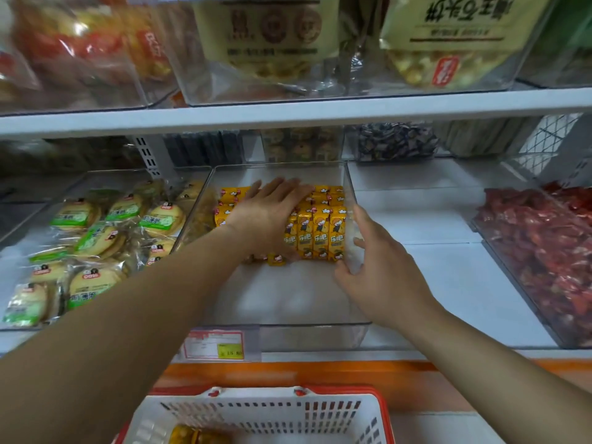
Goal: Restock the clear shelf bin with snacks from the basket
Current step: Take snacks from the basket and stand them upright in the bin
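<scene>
My left hand (269,213) lies flat on the yellow snack packs (320,233), fingers straight. My right hand (381,270) grips the right wall of the clear bin (320,336), just beside them.

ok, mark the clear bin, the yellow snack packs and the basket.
clear bin (288,294), head view, bare floor near the front wall.
yellow snack packs (320,235), head view, front face of the upright row.
basket (256,415), head view, white slotted wall.
</scene>
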Demonstrator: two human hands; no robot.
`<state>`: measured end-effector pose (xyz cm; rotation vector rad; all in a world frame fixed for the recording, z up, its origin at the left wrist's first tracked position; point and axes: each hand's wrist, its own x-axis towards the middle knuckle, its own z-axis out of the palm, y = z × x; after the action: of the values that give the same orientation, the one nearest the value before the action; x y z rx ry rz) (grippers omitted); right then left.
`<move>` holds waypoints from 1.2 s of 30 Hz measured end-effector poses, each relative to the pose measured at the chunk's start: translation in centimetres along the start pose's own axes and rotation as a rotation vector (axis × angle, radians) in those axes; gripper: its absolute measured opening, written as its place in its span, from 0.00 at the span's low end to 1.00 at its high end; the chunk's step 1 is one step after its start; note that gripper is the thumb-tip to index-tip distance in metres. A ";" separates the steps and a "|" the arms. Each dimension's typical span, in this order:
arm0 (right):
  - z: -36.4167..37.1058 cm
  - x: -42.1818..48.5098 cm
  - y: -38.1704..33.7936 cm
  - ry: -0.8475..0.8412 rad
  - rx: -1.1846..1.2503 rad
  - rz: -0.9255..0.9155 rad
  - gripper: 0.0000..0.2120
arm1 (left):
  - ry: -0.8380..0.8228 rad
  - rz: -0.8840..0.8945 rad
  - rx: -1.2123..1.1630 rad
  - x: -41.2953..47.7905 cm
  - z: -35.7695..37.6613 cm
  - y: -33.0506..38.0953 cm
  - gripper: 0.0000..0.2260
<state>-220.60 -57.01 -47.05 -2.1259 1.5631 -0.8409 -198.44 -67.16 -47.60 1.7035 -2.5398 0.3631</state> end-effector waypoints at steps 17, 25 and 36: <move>0.1 -0.2 0.1 0.011 0.029 0.013 0.39 | -0.044 -0.174 0.006 -1.5 2.0 -1.3 0.57; 0.4 -0.1 0.1 0.022 0.040 0.028 0.39 | 0.080 0.054 -0.072 0.7 1.0 3.3 0.53; 0.5 0.0 0.4 0.000 0.017 0.035 0.39 | 0.064 -0.023 -0.066 2.2 2.4 5.7 0.42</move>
<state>-220.60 -57.21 -47.64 -2.0805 1.5835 -0.8399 -204.38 -67.67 -50.39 1.6679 -2.4569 0.3231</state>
